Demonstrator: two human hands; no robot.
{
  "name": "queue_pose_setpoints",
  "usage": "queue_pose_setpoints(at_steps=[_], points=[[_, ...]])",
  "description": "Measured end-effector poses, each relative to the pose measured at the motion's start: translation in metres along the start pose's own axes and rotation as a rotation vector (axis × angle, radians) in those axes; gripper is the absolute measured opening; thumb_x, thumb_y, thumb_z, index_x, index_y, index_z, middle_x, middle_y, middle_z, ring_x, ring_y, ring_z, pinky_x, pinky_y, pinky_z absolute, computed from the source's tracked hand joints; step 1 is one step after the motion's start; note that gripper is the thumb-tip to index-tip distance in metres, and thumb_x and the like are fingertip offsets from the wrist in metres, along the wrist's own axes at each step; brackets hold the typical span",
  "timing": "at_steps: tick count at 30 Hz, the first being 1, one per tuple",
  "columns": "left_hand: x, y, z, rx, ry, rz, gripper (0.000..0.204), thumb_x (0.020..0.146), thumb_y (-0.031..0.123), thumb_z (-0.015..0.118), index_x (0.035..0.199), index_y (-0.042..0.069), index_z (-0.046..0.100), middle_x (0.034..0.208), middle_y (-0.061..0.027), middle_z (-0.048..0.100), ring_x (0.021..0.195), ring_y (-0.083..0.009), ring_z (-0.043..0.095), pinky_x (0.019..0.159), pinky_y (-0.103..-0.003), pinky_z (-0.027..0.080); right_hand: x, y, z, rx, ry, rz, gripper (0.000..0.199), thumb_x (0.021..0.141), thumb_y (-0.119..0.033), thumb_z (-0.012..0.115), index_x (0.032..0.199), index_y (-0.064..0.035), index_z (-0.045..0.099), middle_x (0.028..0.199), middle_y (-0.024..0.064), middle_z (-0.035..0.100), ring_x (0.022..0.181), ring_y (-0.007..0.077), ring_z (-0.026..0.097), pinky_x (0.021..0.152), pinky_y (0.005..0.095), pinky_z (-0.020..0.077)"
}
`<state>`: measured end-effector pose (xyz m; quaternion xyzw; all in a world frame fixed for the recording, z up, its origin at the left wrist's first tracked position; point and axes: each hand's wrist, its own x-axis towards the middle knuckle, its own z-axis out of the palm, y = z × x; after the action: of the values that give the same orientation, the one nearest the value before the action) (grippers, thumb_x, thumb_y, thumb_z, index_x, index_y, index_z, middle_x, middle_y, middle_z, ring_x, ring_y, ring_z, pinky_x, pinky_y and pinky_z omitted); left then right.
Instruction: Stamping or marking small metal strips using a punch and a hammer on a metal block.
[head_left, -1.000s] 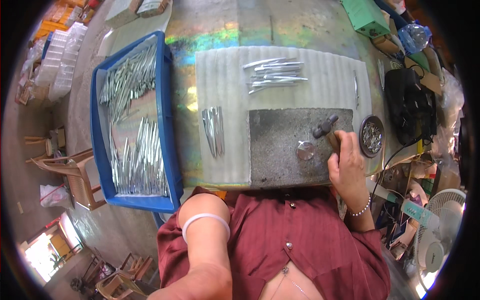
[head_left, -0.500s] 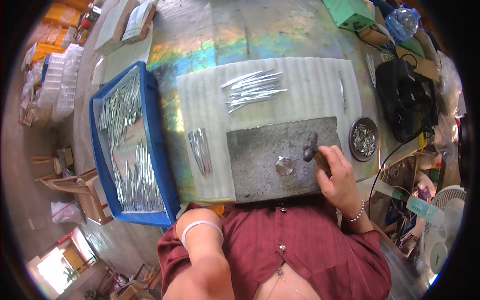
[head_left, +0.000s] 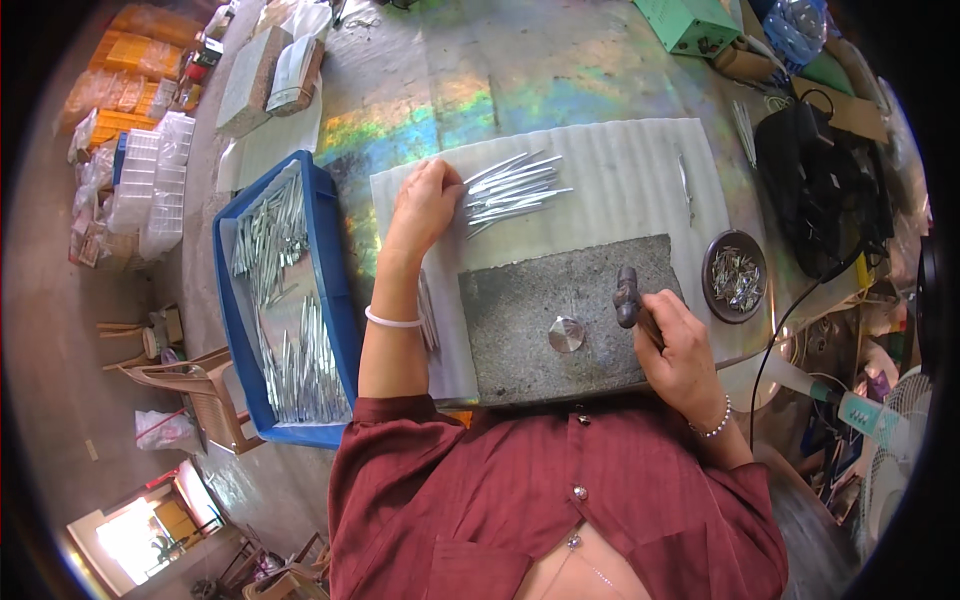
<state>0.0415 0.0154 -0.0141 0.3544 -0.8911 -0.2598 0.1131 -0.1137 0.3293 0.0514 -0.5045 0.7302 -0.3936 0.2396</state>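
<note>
Clearly, the left hand (head_left: 428, 205) is the nearer one to the loose pile of slim metal strips (head_left: 515, 190), which lies beyond the far edge of the grey slab (head_left: 510, 310). The pile is just to the right of that hand's fingertips, with its left ends toward them; the strips' long axes run roughly sideways, right ends tilted a little away from the slab. The left fingers are bunched together and bent downward, but I cannot tell whether they pinch a strip, since the back of the hand hides the tips. The right hand (head_left: 675, 335), at the slab's right edge, has its fingers curled around the handle of a hammer (head_left: 627, 297), whose dark head is over the slab's right part. A round metal block (head_left: 566, 334) sits on the slab, left of that head.

The slab looks rough and speckled and rests on a pale, ribbed foam sheet (head_left: 630, 170), spread over a stained table (head_left: 420, 60). Right of the slab stands a brown bowl (head_left: 737, 317) of small metal pieces; well to its left is a blue tray (head_left: 333, 265) of more strips. Farther right of the slab, below table height, is a fan (head_left: 895, 440).
</note>
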Motion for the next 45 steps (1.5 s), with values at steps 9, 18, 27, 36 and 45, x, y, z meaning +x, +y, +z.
queue_pose_setpoints(at_steps=[9, 18, 27, 36, 45], points=[[-0.037, 0.035, -0.042, -0.134, 0.257, -0.039, 0.007, 0.077, 0.006, 0.062, 0.078, 0.001, 0.058, 0.075, -0.0176, 0.061, 0.071, -0.0348, 0.061, 0.065, -0.04, 0.048, -0.01, -0.008, -0.004, 0.071, -0.018, 0.054, 0.02, 0.083, 0.0, 0.055, 0.102, 0.0026, 0.052, 0.085, 0.0188, 0.052, 0.074, 0.0349, 0.055, 0.065, 0.0387, 0.0435], [-0.155, 0.12, -0.092, -0.263, 0.399, -0.031, 0.012, 0.077, -0.01, 0.062, 0.085, -0.001, 0.058, 0.076, -0.0048, 0.056, 0.065, -0.0101, 0.055, 0.061, -0.023, 0.045, -0.008, 0.054, -0.065, -0.158, 0.423, 0.299, 0.022, 0.081, -0.006, 0.06, 0.102, 0.0016, 0.059, 0.084, 0.0165, 0.064, 0.078, 0.0285, 0.064, 0.069, 0.0349, 0.0484], [-0.174, 0.134, -0.067, -0.178, 0.154, 0.203, 0.022, 0.07, -0.006, 0.061, 0.09, 0.003, 0.055, 0.078, -0.0126, 0.053, 0.071, -0.0315, 0.055, 0.062, -0.038, 0.046, 0.005, 0.094, -0.077, -0.536, 0.188, 0.469, 0.03, 0.08, -0.016, 0.063, 0.105, -0.0011, 0.061, 0.096, 0.0215, 0.064, 0.09, 0.0366, 0.062, 0.077, 0.04, 0.048], [-0.184, 0.119, -0.031, -0.368, 0.281, 0.222, 0.015, 0.076, 0.0, 0.058, 0.09, 0.004, 0.057, 0.08, -0.0133, 0.053, 0.074, -0.0331, 0.057, 0.064, -0.04, 0.047, 0.003, 0.134, -0.085, -0.49, 0.124, 0.314, 0.023, 0.085, -0.017, 0.06, 0.086, 0.004, 0.051, 0.068, 0.019, 0.05, 0.06, 0.0232, 0.047, 0.061, 0.0362, 0.0429], [-0.179, 0.093, -0.003, -0.441, 0.227, 0.181, 0.011, 0.08, 0.008, 0.062, 0.089, 0.004, 0.058, 0.085, -0.0138, 0.056, 0.077, -0.0355, 0.058, 0.066, -0.041, 0.048, -0.012, 0.162, -0.109, -0.115, 0.205, 0.351, 0.012, 0.09, -0.01, 0.055, 0.094, 0.0018, 0.055, 0.081, 0.0049, 0.057, 0.073, 0.013, 0.051, 0.069, 0.0254, 0.043]])
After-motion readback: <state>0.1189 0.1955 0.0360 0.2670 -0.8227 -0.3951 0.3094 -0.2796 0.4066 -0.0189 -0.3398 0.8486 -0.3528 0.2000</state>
